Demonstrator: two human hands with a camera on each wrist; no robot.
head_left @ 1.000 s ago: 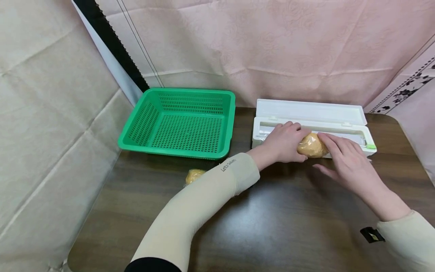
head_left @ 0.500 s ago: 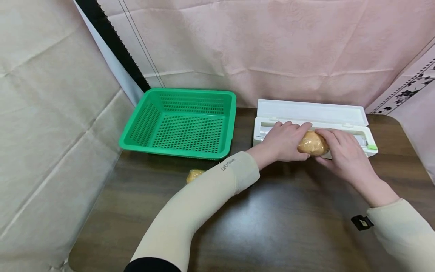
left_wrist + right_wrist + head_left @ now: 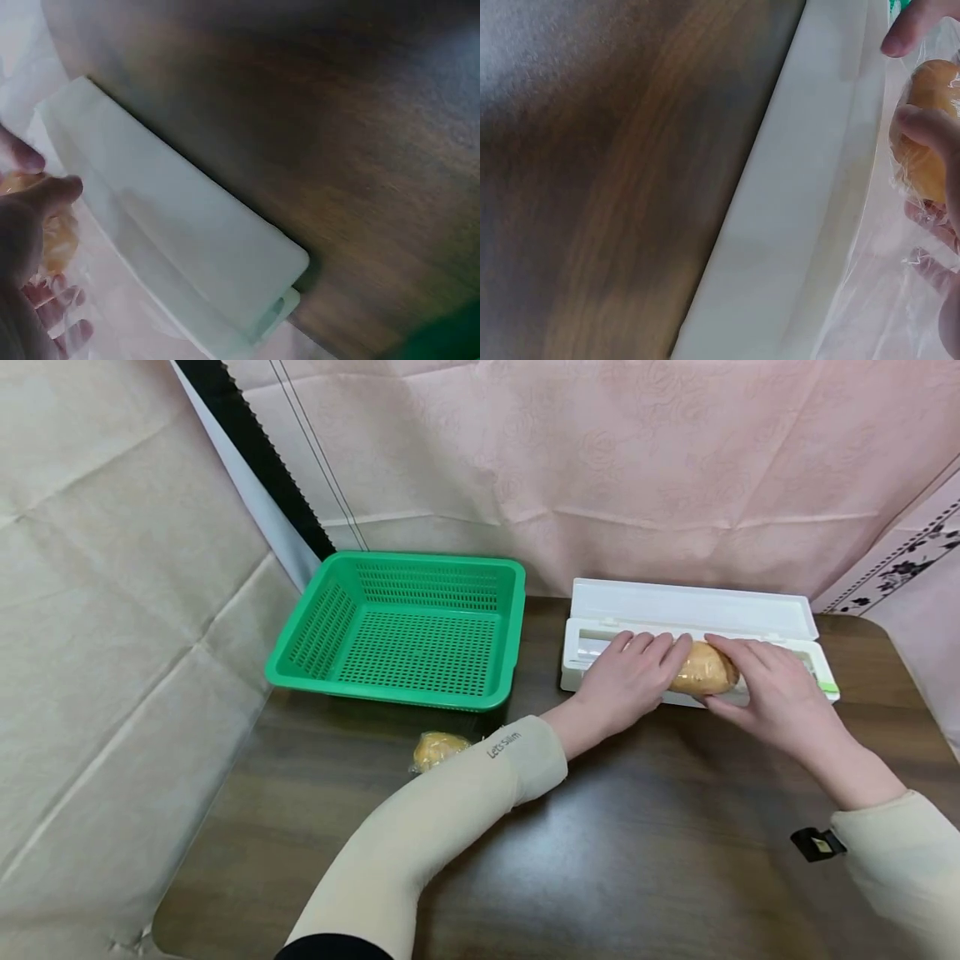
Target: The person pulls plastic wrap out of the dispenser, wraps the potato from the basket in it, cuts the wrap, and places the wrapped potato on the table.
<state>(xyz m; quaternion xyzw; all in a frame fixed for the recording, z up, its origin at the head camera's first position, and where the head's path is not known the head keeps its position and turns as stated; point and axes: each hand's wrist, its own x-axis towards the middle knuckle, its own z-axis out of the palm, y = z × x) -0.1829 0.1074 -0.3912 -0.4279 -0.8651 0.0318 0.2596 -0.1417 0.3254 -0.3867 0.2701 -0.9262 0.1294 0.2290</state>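
Note:
A rounded golden-brown lump (image 3: 707,670), potato-like and wrapped in clear cling film, is between my two hands over a white cling film dispenser (image 3: 573,670). My left hand (image 3: 630,683) grips its left end, with the thumb in front and fingers behind in the left wrist view. From the other side my right hand (image 3: 783,702) holds the right end, its thumb across the lump (image 3: 922,161) in the right wrist view. Loose clear film (image 3: 862,304) spreads below and behind the fingers there. The dispenser's white lid (image 3: 693,604) stands raised at the back.
A green plastic basket (image 3: 390,700) stands left of the dispenser. A second film-wrapped golden lump (image 3: 438,748) lies on the brown wooden table (image 3: 600,877), partly behind my left sleeve (image 3: 435,810). Pink cloth (image 3: 525,452) hangs behind the table.
The lump has turned in my hands and moved slightly right and back, over the dispenser. My right thumb has closed in on it. More of the second lump shows beside my left sleeve.

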